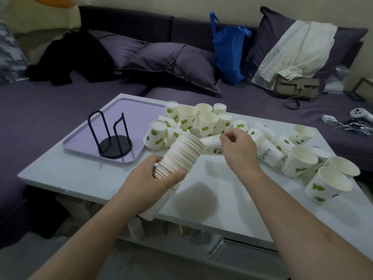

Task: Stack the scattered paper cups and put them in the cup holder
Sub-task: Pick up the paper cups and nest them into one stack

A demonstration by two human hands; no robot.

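Fingers of the left hand (150, 179) wrap the tilted cup stack (179, 156) beside the empty cup holder (111, 136); the right hand (235, 142) pinches one loose cup (212, 145) at the stack's mouth. Line up the rims squarely before pushing it home, I'd say

Both hands (159, 176) (235, 141) curled, forearms extended forward.

The cups (207, 123) are white with green leaf prints. The holder (113, 136) is black, on a lilac tray (80, 146) with a paler rim. The desk (84, 176) is white. The sofa (50, 102) and pillows (171, 61) are purple; the bag (229, 53) is blue.
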